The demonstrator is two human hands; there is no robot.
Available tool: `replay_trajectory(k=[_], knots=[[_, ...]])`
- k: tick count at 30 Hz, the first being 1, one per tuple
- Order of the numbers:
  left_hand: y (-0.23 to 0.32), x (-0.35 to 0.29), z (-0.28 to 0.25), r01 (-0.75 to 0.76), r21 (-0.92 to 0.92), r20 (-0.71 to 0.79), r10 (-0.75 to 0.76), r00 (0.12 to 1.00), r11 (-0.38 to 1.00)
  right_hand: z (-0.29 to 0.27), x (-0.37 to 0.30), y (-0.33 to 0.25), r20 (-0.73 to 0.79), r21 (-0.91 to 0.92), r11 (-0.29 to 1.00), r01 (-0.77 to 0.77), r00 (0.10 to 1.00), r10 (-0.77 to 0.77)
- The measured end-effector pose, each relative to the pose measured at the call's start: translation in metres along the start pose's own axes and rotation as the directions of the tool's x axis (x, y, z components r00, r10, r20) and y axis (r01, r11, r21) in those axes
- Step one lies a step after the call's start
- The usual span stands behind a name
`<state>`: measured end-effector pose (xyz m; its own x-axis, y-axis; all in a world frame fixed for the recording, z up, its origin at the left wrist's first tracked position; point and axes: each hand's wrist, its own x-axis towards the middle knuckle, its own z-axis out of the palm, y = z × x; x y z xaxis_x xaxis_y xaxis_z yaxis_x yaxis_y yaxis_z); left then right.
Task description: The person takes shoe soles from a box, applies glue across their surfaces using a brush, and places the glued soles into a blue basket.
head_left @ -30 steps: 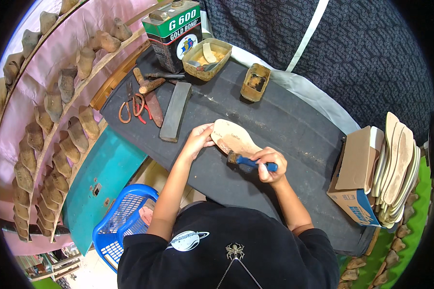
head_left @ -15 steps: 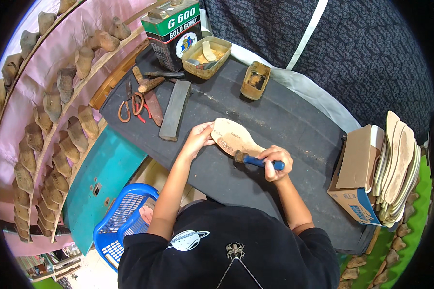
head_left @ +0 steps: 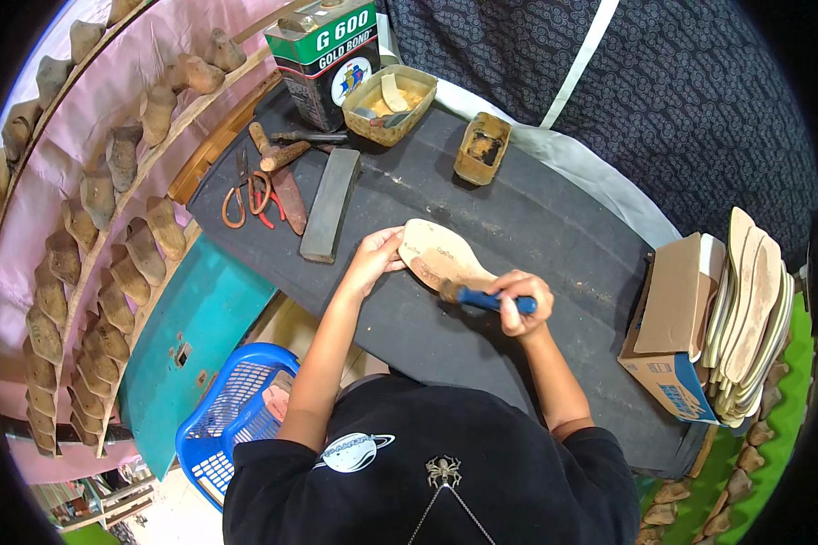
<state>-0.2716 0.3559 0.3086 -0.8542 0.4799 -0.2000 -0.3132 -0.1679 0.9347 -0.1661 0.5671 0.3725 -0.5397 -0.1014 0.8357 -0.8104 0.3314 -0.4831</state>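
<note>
A pale tan shoe insole [head_left: 447, 252], with a darker patch along its near side, is above the black-covered table. My left hand [head_left: 377, 262] grips its rounded left end, thumb on top. In my right hand [head_left: 527, 304] is a blue-handled brush [head_left: 495, 300], fingers wrapped round the handle. The brush's short brown bristles meet the insole's near edge, on the darker patch. My right hand covers the insole's narrow right end.
A grey sharpening stone [head_left: 331, 207], scissors [head_left: 236, 195], a hammer [head_left: 277, 156] and a can [head_left: 323, 68] are to the left. Behind stand two tubs, one with yellowish contents [head_left: 391, 109], one dark-stained [head_left: 483, 150]. A carton [head_left: 668, 318] beside stacked insoles [head_left: 745, 318] is right.
The brush has shifted slightly, its handle end moving up and to the right. The insole has tilted a little. My left hand has barely moved.
</note>
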Motion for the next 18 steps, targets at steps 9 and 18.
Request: replay_trajectory(k=[9, 18], knots=[[0.002, -0.001, 0.002, 0.025, 0.043, -0.014, -0.025, 1.0, 0.999, 0.014, 0.002, -0.001, -0.048, 0.074, 0.988, -0.135, 0.989, 0.138], [0.002, -0.002, 0.001, 0.011, 0.029, -0.013, -0.011, 1.0, 1.0, -0.009, 0.0, 0.002, -0.02, -0.041, 0.998, -0.049, 0.999, 0.049]])
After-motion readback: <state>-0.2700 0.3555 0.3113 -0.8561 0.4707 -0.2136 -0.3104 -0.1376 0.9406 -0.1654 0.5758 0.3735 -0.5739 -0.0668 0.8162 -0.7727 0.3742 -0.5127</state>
